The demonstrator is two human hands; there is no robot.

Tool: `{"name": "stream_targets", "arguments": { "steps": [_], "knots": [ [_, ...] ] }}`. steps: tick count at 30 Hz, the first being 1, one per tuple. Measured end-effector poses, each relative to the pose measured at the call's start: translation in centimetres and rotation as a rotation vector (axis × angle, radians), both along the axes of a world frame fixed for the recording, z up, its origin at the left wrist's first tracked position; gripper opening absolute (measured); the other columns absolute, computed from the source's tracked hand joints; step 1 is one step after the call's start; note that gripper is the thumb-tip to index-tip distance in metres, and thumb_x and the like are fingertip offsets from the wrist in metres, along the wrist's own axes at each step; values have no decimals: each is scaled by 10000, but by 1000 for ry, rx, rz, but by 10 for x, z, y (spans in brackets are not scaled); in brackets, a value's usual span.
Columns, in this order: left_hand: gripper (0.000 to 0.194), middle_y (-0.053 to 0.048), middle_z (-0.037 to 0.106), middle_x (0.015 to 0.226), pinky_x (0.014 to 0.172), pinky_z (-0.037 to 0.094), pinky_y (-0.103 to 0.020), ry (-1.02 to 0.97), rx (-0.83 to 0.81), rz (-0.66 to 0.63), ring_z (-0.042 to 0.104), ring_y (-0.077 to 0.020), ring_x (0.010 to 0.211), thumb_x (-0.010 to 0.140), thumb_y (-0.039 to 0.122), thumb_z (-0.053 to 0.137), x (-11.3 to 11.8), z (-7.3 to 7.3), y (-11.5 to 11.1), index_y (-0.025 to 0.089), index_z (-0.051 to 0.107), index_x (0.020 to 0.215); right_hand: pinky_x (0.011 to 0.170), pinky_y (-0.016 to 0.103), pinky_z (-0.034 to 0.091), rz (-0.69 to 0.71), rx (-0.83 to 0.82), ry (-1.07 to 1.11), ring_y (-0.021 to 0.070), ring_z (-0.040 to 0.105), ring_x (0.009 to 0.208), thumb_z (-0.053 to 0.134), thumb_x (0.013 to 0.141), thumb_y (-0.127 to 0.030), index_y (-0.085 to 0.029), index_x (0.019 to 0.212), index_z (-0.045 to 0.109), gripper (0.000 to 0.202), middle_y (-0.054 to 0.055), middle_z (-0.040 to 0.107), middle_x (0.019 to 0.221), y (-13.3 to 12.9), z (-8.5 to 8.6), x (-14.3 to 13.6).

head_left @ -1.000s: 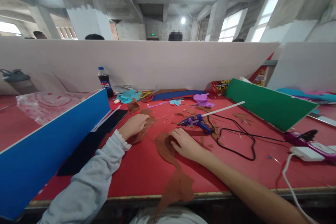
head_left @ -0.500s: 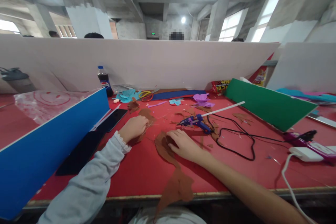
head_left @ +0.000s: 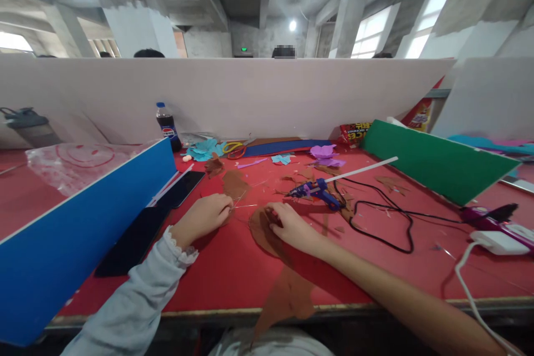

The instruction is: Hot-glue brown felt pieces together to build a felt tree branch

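Note:
My left hand (head_left: 203,216) is above the red tabletop with its fingertips pinched together. Thin pale strands show by those fingertips; what the pinch holds is too small to make out. Behind it a flat brown piece of thin sheet (head_left: 236,185) lies on the table. My right hand (head_left: 294,226) has its fingers curled onto a rounded brown sheet piece (head_left: 262,231), gripping its upper edge between thumb and fingers. A larger ragged brown sheet (head_left: 287,292) hangs over the table's front edge. Right of centre rests a blue glue gun (head_left: 312,190) with a long white glue stick.
A blue board (head_left: 95,211) stands at left beside a dark phone (head_left: 182,188); a green board (head_left: 434,161) stands at right. At the back are a cola bottle (head_left: 168,127), scissors (head_left: 236,148) and purple paper (head_left: 324,152). A black cord (head_left: 381,239) loops rightward to a power strip (head_left: 479,216).
My left hand has moved back toward me, uncovering more of the brown piece behind it. My right hand stays at the rounded brown piece. The view has shifted slightly.

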State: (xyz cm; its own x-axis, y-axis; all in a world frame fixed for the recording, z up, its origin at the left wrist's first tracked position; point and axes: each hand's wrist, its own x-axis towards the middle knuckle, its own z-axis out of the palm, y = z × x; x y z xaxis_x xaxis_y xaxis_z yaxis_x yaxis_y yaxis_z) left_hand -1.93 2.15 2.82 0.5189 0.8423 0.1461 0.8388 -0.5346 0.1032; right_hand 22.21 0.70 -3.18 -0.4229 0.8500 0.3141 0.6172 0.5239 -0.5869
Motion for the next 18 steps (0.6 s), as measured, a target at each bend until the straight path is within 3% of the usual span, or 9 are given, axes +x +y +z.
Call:
{"name": "stream_targets", "arguments": {
  "steps": [5, 13, 18],
  "knots": [
    [229, -32, 628, 831, 723, 403, -245, -41, -40, 20, 572, -154, 790, 818, 198, 365, -7, -7, -7, 201, 593, 830, 759, 289, 394, -65, -21, 12, 183, 534, 865, 487, 686, -32, -134, 1110, 485, 437, 84, 597, 946, 13, 0, -5],
    [214, -20, 623, 827, 713, 401, -240, -98, -24, 1, 564, -151, 784, 825, 199, 370, -7, -14, -3, 208, 584, 817, 542, 215, 339, -112, -68, 4, 127, 524, 615, 465, 695, -31, -174, 1052, 474, 385, -24, 566, 680, 20, 4, -7],
    [203, -11, 618, 843, 700, 392, -233, -111, -11, 13, 558, -148, 797, 834, 200, 369, -5, -16, -4, 217, 571, 832, 636, 234, 387, -95, -50, 26, 142, 554, 707, 468, 704, -20, -162, 992, 531, 327, 21, 614, 783, 16, 6, -10]
  ]
}}
